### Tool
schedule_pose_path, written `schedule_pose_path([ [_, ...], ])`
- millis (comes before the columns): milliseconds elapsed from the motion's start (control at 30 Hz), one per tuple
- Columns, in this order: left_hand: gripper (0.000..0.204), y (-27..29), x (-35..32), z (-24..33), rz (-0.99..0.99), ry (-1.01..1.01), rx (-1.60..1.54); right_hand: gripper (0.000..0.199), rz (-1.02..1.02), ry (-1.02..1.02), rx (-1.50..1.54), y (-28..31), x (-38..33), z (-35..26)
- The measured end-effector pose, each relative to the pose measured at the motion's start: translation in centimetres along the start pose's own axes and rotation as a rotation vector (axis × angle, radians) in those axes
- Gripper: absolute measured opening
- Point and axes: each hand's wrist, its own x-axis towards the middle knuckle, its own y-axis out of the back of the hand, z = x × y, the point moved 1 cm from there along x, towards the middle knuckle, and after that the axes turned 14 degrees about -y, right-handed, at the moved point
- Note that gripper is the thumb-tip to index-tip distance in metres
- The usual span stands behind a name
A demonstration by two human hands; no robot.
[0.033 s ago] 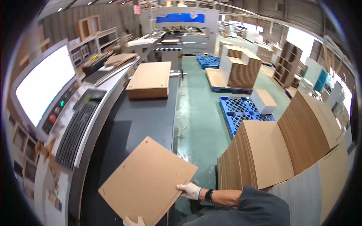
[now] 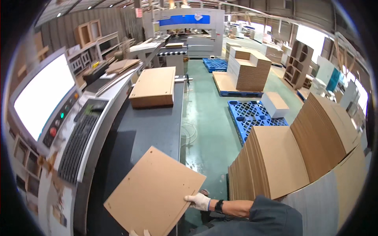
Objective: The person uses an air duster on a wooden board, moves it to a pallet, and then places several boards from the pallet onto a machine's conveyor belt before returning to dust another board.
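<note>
A gloved right hand [image 2: 199, 201] pinches a flat, tan, square-cornered board panel [image 2: 155, 188] by its right edge, thumb on top, the fingers behind it hidden. At the near edge, only the tips of a gloved left hand [image 2: 139, 233] show, lying over the board; whether they close on it from beneath, one cannot tell. The panel sits askew over the near end of a long, dark, smooth-faced worktop [image 2: 153, 126], one corner reaching past the worktop's right side above the green floor [image 2: 210, 145]. How much the worktop bears the board's weight is not clear.

That overhang looks like the chief hazard: a loosened right-hand grip could let the panel tip off the worktop and chip a corner on the floor. Smooth glove fabric on a smooth face could invite such a slip. A wide swing to the right could knock the tall stack of brown boards [image 2: 279, 161] standing right of the worktop; one to the left could catch the black keyboard [image 2: 80, 145] along the worktop's left side. Pushed too far forward, the leading corner could strike the tan-topped pile of panels [image 2: 153, 84] at the worktop's far part and shove it out of line.
</note>
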Motion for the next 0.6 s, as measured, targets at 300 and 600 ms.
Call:
schedule_pose_path([
  [300, 0.059, -10.3, 8.5, -1.3, 0.067, 0.575, -1.234, 0.068, -0.030, 0.440, -0.330, 0.7, -3.4, -19.7],
  [600, 0.058, -20.1, 20.0, 12.6, -0.114, 0.600, -1.464, 0.050, -0.187, 0.453, -0.094, 4.0, -0.1, -41.3],
])
